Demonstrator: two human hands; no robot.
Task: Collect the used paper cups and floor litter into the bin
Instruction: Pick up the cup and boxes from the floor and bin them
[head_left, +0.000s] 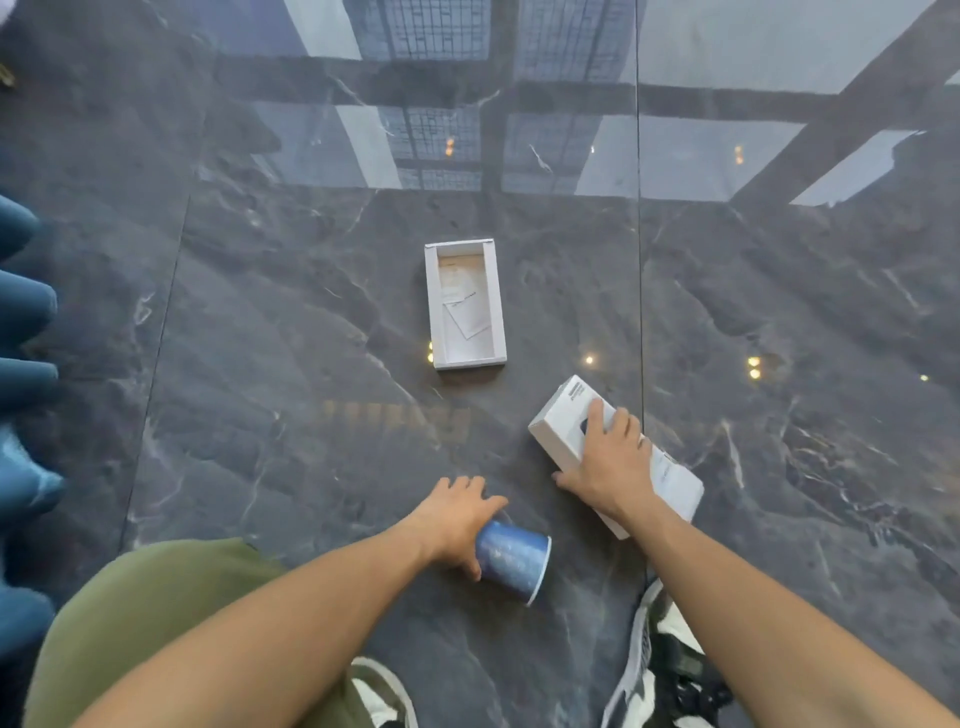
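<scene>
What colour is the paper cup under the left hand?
Blue, with a white rim; the paper cup lies on its side, seen in the head view.

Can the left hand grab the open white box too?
Probably not right now: the left hand is already on the blue cup, and the open white box lies farther ahead on bare floor, though nothing blocks it.

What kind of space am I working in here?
Probably an indoor lobby or showroom: a polished dark marble floor mirrors a gridded ceiling and lights, and blue padded seating lines the left edge. No bin shows.
</scene>
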